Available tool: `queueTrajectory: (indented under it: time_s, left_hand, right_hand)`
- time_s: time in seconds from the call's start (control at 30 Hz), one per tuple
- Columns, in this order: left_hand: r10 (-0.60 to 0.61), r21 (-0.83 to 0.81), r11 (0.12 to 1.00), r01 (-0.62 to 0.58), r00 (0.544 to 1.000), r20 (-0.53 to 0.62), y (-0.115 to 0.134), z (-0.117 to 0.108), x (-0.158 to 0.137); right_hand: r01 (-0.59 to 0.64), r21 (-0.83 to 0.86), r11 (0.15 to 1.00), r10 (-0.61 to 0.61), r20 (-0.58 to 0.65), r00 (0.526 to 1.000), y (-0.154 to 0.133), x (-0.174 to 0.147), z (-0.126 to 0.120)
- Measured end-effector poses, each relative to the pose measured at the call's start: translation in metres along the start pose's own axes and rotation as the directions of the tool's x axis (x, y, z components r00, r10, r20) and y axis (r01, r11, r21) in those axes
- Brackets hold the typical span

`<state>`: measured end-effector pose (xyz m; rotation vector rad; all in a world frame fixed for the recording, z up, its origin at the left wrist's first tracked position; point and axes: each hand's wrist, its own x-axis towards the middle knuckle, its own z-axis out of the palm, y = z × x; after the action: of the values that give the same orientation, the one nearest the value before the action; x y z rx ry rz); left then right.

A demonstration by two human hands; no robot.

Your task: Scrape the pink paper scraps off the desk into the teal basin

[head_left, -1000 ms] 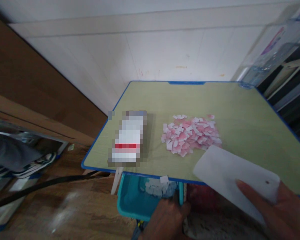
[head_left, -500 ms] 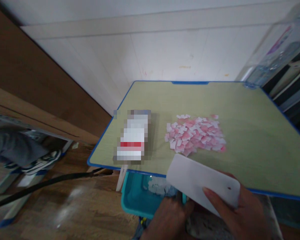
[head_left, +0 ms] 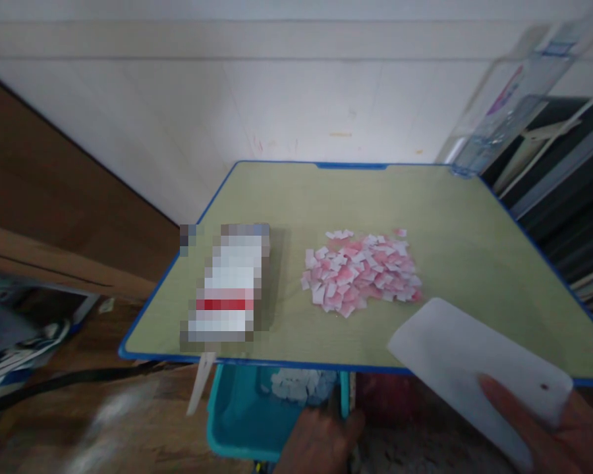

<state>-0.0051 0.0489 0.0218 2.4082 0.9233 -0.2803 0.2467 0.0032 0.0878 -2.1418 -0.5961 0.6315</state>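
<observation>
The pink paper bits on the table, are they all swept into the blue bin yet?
Not yet. Some pale bits already lie in the teal bin, which the left hand holds under the table edge. The right hand grips a white scraper near the pink pile, and that whole pile remains on the table.
</observation>
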Motion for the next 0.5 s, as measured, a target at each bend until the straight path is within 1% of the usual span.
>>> queueTrajectory:
  time_s: [0.07, 0.13, 0.2, 0.3, 0.33, 0.4, 0.47, 0.5]
  left_hand:
    - [-0.01, -0.001, 1.0, 0.01, 1.0, 0.028, 0.0, -0.002, 0.0]
    - [-0.015, -0.013, 1.0, 0.016, 0.998, 0.061, 0.0, -0.004, 0.0]
    - [-0.019, -0.034, 0.999, 0.022, 0.997, 0.08, 0.0, -0.006, -0.002]
    - [-0.034, -0.044, 0.998, 0.036, 0.998, 0.056, 0.002, -0.009, -0.003]
    - [-0.033, -0.048, 0.998, 0.035, 0.999, 0.042, 0.002, -0.01, -0.003]
    - [-0.027, -0.062, 0.998, 0.028, 1.0, 0.016, 0.003, -0.012, -0.004]
    - [-0.025, -0.074, 0.997, 0.026, 1.0, 0.007, 0.003, -0.012, -0.003]
    - [-0.025, -0.078, 0.997, 0.026, 1.0, 0.009, 0.002, -0.012, -0.003]
  right_hand:
    - [-0.029, 0.054, 0.998, 0.03, -0.016, 0.999, 0.003, 0.0, -0.005]
    - [-0.034, 0.075, 0.997, 0.037, -0.036, 0.999, 0.002, -0.002, -0.005]
    - [-0.034, 0.114, 0.993, 0.038, -0.034, 0.999, -0.003, -0.006, 0.001]
    - [-0.028, 0.176, 0.984, 0.024, 0.022, 0.999, -0.014, -0.013, 0.017]
    - [-0.013, 0.166, 0.986, 0.008, 0.026, 1.0, -0.018, -0.015, 0.023]
    - [0.05, 0.1, 0.994, -0.05, -0.008, 0.999, -0.025, -0.02, 0.033]
    - [0.105, 0.04, 0.994, -0.103, -0.048, 0.994, -0.03, -0.021, 0.038]
    - [0.111, 0.033, 0.993, -0.109, -0.051, 0.993, -0.03, -0.02, 0.037]
